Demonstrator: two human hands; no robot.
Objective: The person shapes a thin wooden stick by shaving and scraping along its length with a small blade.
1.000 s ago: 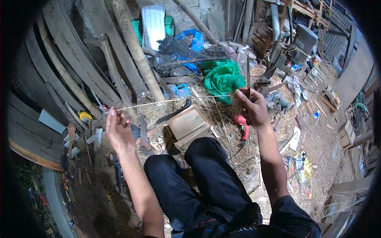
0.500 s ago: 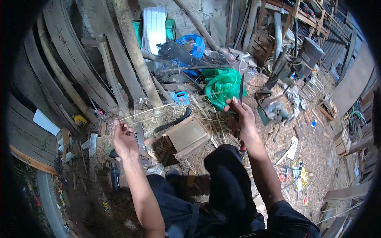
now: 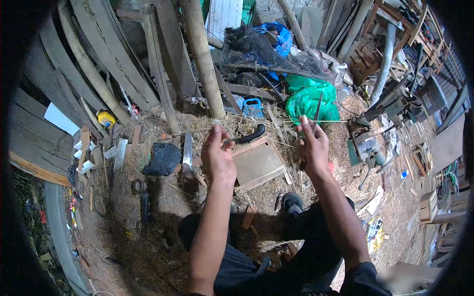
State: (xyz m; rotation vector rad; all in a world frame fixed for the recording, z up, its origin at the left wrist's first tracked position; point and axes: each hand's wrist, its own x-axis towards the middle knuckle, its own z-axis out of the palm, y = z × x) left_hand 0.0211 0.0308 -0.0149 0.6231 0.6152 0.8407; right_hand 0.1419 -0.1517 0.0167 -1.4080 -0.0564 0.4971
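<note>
Pointing up, the knife (image 3: 320, 104) leans right; the strip (image 3: 335, 121) runs sideways.

Floor (image 3: 163, 256): bare brown earth, darkest left of and nearer the body than the left hand (image 3: 218, 155), where a long shadow (image 3: 118, 217) lies. Straw (image 3: 234, 123) just beyond the hands; pale shavings (image 3: 405, 207) right of the right hand (image 3: 314, 148), where light falls brighter. Weathered planks (image 3: 113, 54) lean in a row left of and beyond the left hand; round pole (image 3: 203, 59) directly beyond it, tilted. Rough grey wall (image 3: 266, 14) far beyond both hands, mostly hidden. Wooden rack (image 3: 414, 24) and corrugated panelling (image 3: 454, 74): beyond, right of the right hand.
</note>
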